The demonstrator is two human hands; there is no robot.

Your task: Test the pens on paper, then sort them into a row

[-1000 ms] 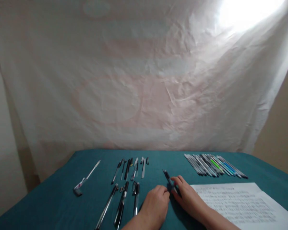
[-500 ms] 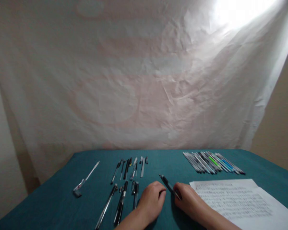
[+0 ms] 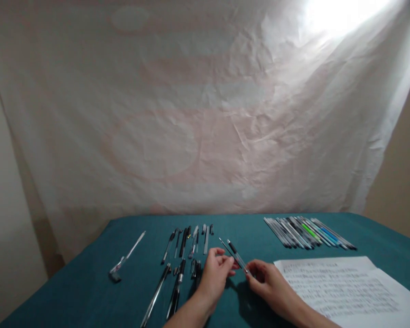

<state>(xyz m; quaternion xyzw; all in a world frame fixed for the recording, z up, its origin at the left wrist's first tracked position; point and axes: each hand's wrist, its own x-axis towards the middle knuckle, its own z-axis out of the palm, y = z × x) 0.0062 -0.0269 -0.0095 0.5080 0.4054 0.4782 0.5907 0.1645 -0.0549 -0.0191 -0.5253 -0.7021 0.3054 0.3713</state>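
Note:
My right hand [image 3: 264, 278] pinches the lower end of a clear-barrelled pen [image 3: 237, 255] with a black grip, which slants up to the left. Alongside it lies a thin dark pen refill [image 3: 226, 246], its lower part meeting the fingertips of my left hand [image 3: 217, 271]. The left fingers are curled with the thumb against the refill. Close to my left forearm are several black and clear pens [image 3: 175, 291], some partly covered by the hand. Behind them, several pen parts and caps [image 3: 183, 243] are spread in a row.
Many pens [image 3: 309, 232], one bright green and some blue, lie side by side at the back right. Written sheets of paper [image 3: 338, 287] cover the front right. At the left, a white refill-like stick [image 3: 135, 243] rests by a small clear-and-grey piece [image 3: 115, 273] on the teal cloth [image 3: 78, 291].
The single pen in my right hand now shows as two slender pieces, barrel and refill, side by side. My left hand has uncurled somewhat and its fingers have come up to them.

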